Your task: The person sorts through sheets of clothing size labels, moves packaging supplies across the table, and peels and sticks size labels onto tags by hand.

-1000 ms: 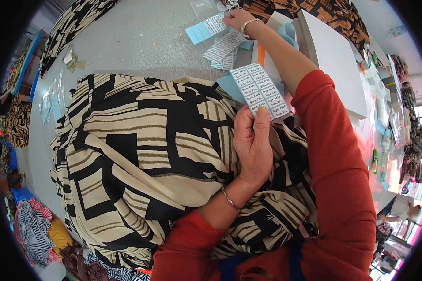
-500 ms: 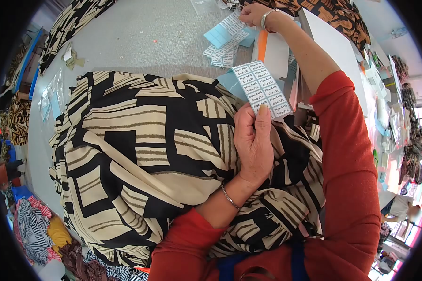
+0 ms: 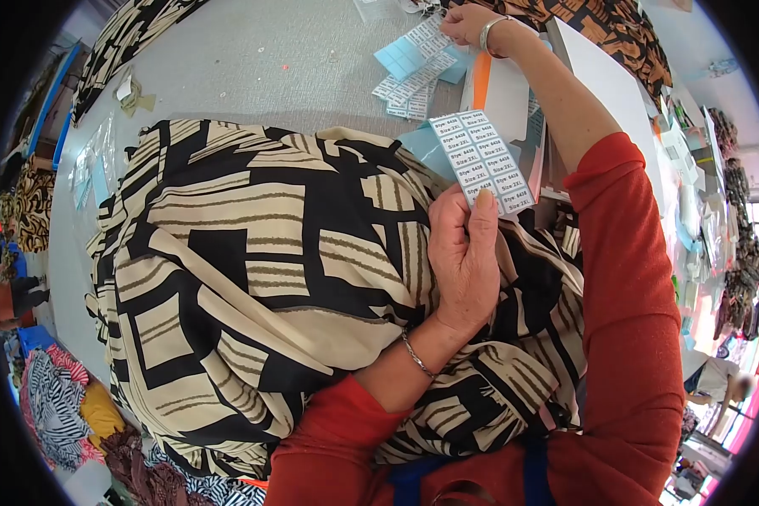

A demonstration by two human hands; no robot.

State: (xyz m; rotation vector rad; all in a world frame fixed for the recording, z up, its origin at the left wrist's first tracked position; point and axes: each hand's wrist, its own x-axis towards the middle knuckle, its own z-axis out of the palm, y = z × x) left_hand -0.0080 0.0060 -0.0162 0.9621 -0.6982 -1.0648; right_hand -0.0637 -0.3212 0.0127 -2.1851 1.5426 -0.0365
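My left hand [image 3: 464, 257] grips a sheet of white label stickers [image 3: 481, 160] between thumb and fingers. The labels are printed "Size:2XL". My left forearm lies over a large heap of black, cream and olive patterned fabric [image 3: 228, 211]. At the far side of the table my right hand [image 3: 472, 25] is stretched out, with its fingers closed at the edge of another sticker sheet [image 3: 428, 35]. That sheet has white labels and a bare blue backing. More sticker sheets [image 3: 409, 97] lie overlapping just below it.
The grey table [image 3: 236, 67] extends beyond the fabric. White boxes or boards [image 3: 603, 93] and an orange strip [image 3: 481, 80] stand at the right. Brown patterned fabric [image 3: 599, 34] lies at the back. Clothes [image 3: 55, 405] are piled at lower left. A person [image 3: 717, 379] is at far right.
The view has shifted slightly, so the table items appear a little farther right. Both hands keep nearly the same positions and grips.
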